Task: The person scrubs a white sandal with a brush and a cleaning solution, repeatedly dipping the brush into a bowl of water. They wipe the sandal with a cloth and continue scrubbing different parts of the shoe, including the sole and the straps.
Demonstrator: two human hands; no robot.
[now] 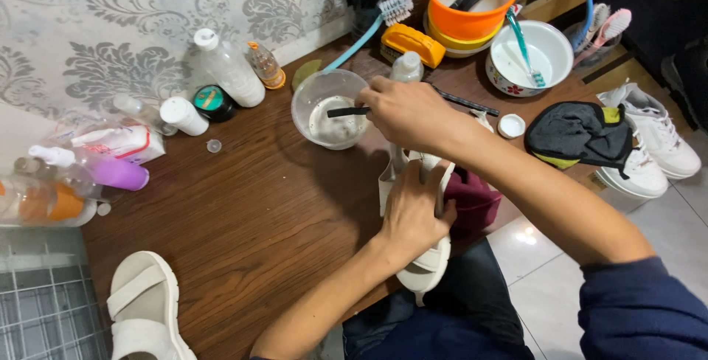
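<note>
Along the far left of the wooden desk (243, 205): a tall white bottle (225, 68), a small amber bottle (265, 66), a round black jar with a teal label (214, 102), a lying white tube (183, 115), a purple-bodied spray bottle (99, 170). Far right: an orange tub (472, 6), a yellow brush block (413, 44). Near the desk's edge, a white sandal (424, 257), pale straps, thick sole, clamped under the left hand (413, 209). Right hand (402, 113) closed on a thin black tool (348, 111), dipped into a clear bowl (328, 109) of whitish paste. Near left, a second white sandal (144, 308).
</note>
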